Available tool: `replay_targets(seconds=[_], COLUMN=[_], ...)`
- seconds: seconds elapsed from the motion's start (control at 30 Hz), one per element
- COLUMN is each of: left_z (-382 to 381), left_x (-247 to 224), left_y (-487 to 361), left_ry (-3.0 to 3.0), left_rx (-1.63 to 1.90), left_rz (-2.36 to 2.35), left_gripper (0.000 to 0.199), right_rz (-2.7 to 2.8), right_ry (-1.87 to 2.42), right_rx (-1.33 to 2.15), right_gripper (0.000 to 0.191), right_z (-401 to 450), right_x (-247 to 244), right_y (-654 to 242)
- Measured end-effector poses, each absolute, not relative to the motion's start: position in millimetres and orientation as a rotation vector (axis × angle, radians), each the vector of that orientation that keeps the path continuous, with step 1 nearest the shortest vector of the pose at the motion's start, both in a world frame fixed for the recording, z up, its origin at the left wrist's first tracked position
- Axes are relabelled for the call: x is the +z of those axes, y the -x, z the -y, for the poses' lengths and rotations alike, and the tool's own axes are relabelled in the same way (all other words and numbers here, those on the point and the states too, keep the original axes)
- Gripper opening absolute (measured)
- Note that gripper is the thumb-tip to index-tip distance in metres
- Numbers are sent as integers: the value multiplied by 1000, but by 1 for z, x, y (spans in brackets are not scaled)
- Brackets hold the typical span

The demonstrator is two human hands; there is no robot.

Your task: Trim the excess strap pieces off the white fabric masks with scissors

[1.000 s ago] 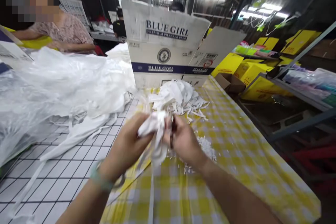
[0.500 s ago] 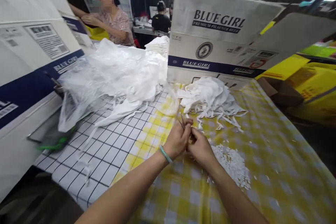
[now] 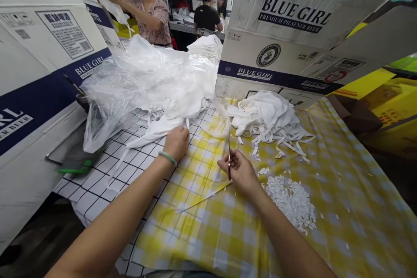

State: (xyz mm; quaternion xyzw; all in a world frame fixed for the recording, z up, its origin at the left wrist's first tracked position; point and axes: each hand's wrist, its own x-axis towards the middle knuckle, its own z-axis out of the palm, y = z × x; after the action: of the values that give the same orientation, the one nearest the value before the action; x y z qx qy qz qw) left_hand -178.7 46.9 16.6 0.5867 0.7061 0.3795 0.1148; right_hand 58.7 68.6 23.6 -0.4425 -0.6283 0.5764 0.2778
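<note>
My right hand [image 3: 241, 171] is closed around a small pair of scissors [image 3: 230, 164], their blades pointing away from me. To the left, my left hand [image 3: 177, 143], with a green bangle at the wrist, has curled fingers on the edge of a white fabric piece with thin straps [image 3: 158, 132]. Its fingertips are partly hidden by the hand. Beyond the scissors lies a heap of white strapped fabric pieces [image 3: 267, 115]. Beside my right forearm is a pile of small white clippings [image 3: 291, 202].
A clear plastic bag [image 3: 110, 91] covers more white fabric at the left. Blue Girl cartons stand at left [image 3: 65, 30] and at the back [image 3: 276, 52]. A green-edged grey object [image 3: 74, 152] lies near the left carton. A co-worker [image 3: 151, 19] handles white fabric across the table.
My hands were together at the middle; now they are apart. The left one has moved left to the white fabric, while the right one keeps the scissors.
</note>
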Motion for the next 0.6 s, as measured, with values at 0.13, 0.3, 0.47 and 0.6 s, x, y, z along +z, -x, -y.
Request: replay_targets(seconds=[0.13,0.3,0.47,0.6], left_z=[34,107,93,78], left_x=[21,14,6,13], left_y=[109,50,55,59], left_ry=[-1830,-1582,-638,-129], left_rx=[1082,1233,1386,1345], left_rz=[-1897,-1587,-1284,-935], left_gripper=[19,14,16,24], right_rz=[1310,1227,1220,1195], right_ry=[1131,1148,1201,1210], right_rx=[2013,2083,1968,2114], right_gripper=[51,41,37,37], right_z=[-43,-5,36,78], right_x=[23,22,17,9], right_y=[-50,-57,-79,-95])
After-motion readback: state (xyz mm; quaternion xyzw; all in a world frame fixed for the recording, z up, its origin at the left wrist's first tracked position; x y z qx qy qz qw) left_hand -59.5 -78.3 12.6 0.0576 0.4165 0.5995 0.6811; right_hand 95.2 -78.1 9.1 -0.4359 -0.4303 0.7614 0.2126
